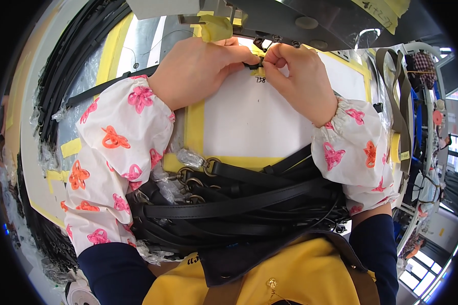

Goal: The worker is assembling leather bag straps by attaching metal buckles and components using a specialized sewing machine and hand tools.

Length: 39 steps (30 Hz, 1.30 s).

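At the sewing machine [310, 25], my hands meet close under the presser foot [262, 43]. My left hand [193, 71] is closed on a black leather strap [107, 87], whose length trails off to the left behind my sleeve. The strap's dark end pokes out between my fingertips, over yellow tape on the work surface. My right hand [300, 76] pinches that end between thumb and forefinger. The fingers hide most of the end, so its fine detail cannot be made out.
Black straps with metal snap hooks [239, 203] are heaped between me and the white, yellow-taped work surface [254, 122]. More black straps [61, 76] hang along the left. Olive straps [399, 96] hang at the right. The machine head overhangs my hands.
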### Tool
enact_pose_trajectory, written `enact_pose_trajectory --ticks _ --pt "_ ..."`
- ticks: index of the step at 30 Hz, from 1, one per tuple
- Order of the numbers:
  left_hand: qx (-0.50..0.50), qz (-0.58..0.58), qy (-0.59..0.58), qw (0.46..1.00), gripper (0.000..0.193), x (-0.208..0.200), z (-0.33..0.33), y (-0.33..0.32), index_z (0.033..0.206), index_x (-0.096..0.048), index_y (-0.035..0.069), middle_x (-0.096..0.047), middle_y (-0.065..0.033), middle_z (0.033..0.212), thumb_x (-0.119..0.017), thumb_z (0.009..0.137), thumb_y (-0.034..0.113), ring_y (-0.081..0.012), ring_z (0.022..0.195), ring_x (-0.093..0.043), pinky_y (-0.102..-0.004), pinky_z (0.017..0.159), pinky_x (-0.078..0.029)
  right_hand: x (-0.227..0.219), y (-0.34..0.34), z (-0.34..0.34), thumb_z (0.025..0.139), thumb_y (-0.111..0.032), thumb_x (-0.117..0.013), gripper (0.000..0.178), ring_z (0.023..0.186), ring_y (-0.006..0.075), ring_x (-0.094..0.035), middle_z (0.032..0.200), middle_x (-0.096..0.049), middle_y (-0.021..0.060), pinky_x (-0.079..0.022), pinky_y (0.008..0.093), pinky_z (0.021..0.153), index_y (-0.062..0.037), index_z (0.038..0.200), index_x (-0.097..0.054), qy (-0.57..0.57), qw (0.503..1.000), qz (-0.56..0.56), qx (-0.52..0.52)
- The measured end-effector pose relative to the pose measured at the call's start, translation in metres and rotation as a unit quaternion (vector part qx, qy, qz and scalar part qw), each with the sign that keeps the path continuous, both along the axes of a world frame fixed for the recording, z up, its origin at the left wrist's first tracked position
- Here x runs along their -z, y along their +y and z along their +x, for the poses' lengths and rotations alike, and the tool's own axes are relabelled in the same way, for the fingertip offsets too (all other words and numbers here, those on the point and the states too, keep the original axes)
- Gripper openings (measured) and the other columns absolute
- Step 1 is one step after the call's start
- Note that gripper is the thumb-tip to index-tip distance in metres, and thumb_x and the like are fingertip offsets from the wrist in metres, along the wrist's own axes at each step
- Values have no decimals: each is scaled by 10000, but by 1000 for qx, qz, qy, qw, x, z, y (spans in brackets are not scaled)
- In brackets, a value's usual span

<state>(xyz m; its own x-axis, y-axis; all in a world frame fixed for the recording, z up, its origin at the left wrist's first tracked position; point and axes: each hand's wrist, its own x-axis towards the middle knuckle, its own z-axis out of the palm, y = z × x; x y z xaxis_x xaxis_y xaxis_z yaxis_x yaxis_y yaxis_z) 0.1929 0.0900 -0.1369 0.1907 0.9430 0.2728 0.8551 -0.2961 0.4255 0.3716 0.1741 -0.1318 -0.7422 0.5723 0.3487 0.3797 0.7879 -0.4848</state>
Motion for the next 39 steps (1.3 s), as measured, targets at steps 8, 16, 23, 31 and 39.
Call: enact_pose_trajectory --ticks 8,16,23,31,39 --pt "2 1 10 1000 205 1 0 -1 1013 -649 159 -627 -66 1025 -578 825 118 -253 810 -631 -296 686 -511 3 2 3 663 -65 -608 85 575 291 -561 590 -558 134 -449 360 536 -1 652 -553 14 998 63 -17" --pt "9 17 23 1000 239 4 -2 0 1060 -628 183 -627 -64 1028 -578 830 141 -256 798 -634 -294 676 -512 -3 4 17 688 -79 -641 125 608 282 -569 691 -572 127 -464 350 592 -2 758 -570 64 997 51 -11" --pt "8 54 27 998 285 4 3 -2 1110 -596 174 -624 -72 941 -574 831 119 -266 716 -619 -309 622 -509 3 -2 17 699 -80 -659 197 728 268 -586 808 -599 100 -481 349 652 -22 863 -567 42 997 3 -58" --pt "6 110 1 994 312 10 8 -1 1104 -577 181 -603 -58 893 -531 808 92 -268 643 -600 -339 563 -499 5 4 19 689 -70 -660 218 724 251 -589 779 -602 67 -483 338 603 -43 878 -555 38 989 115 -85" --pt "20 102 104 989 340 -3 2 -6 1119 -559 173 -610 -83 803 -565 785 109 -260 625 -607 -352 529 -483 3 4 21 688 -8 -622 183 628 230 -586 733 -604 81 -480 296 557 -24 862 -570 58 986 132 -87"
